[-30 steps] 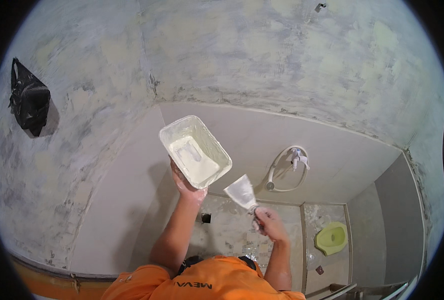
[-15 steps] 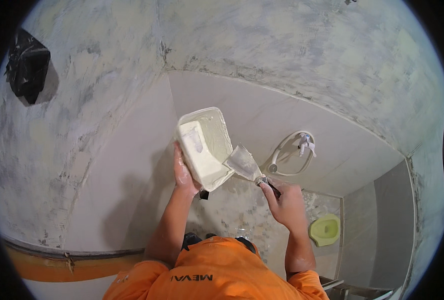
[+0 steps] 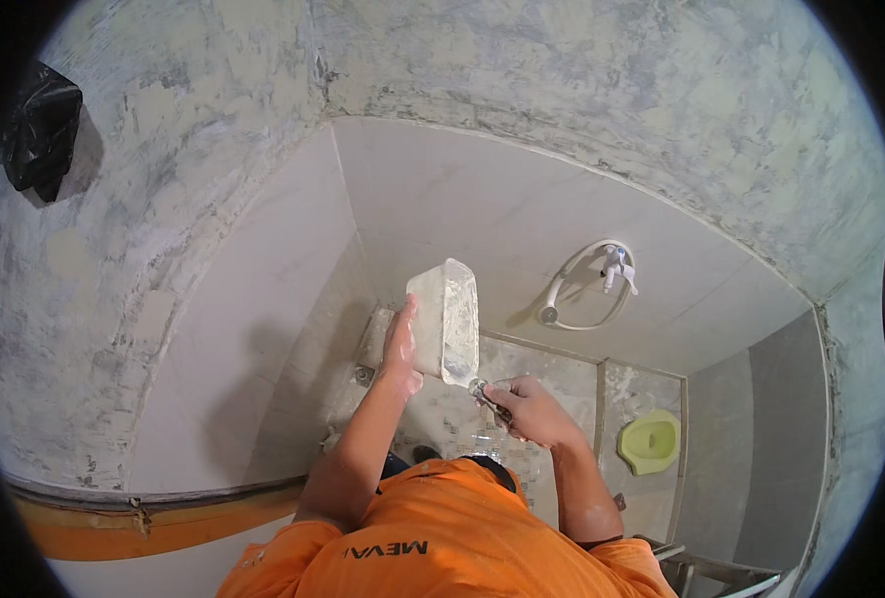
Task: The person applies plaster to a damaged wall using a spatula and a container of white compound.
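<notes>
Scraper (image 3: 478, 389) in right hand (image 3: 532, 410) has its blade (image 3: 459, 374) indistinct against the tub (image 3: 436, 324).

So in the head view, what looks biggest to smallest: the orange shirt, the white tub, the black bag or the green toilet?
1. Orange shirt
2. White tub and black bag: too alike to rank
3. Green toilet

Small bathroom, apparently unfinished, identified by a yellow-green squat toilet (image 3: 649, 442) set in the floor (image 3: 552, 369), a white wall tap (image 3: 616, 265) with its looped hose (image 3: 558, 286), smooth gray lower wall panels (image 3: 432, 189) (faintly marble-veined), and patchy, pale-smeared upper walls (image 3: 662, 130) above them.
</notes>
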Motion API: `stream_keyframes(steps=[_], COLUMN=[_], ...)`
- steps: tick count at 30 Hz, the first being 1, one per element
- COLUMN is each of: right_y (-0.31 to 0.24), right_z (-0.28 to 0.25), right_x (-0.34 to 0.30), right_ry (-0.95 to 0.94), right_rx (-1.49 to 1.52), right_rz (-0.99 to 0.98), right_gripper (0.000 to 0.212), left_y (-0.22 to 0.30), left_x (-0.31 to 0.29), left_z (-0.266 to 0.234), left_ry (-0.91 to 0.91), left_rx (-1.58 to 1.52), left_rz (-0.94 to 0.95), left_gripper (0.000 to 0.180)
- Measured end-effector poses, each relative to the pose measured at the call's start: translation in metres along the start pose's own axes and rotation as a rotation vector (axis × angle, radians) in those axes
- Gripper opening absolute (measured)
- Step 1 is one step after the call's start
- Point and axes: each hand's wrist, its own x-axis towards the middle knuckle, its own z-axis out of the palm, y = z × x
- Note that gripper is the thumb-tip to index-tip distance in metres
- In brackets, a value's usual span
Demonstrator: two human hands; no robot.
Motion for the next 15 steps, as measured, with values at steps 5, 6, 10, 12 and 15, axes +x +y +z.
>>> stream_keyframes(steps=[5,6,10,12,15], right_y=[-0.010,-0.014,-0.039,-0.043,-0.037], right_z=[0.004,0.006,0.020,0.032,0.039], right_x=[-0.004,-0.007,-0.012,-0.003,0.012], right_ry=[0.093,0.172,0.503,0.599,0.434], right_rx=[0.140,0.129,0.013,-0.157,-0.631], right_rz=[-0.062,-0.162,-0.512,-0.676,-0.702], right_gripper=[0.028,0.026,0.027,0.029,0.034], left_y=[0.010,0.014,0.026,0.024,0.026], left_x=[-0.005,-0.009,-0.024,-0.024,-0.025], left_z=[-0.013,-0.013,-0.016,-0.025,-0.037], left_ry=[-0.099,-0.108,-0.079,-0.129,-0.150], left_rx=[-0.211,-0.253,-0.401,-0.451,-0.491], left_rz=[0.038,0.057,0.093,0.166,0.197], left_gripper=[0.091,0.092,0.072,0.068,0.064])
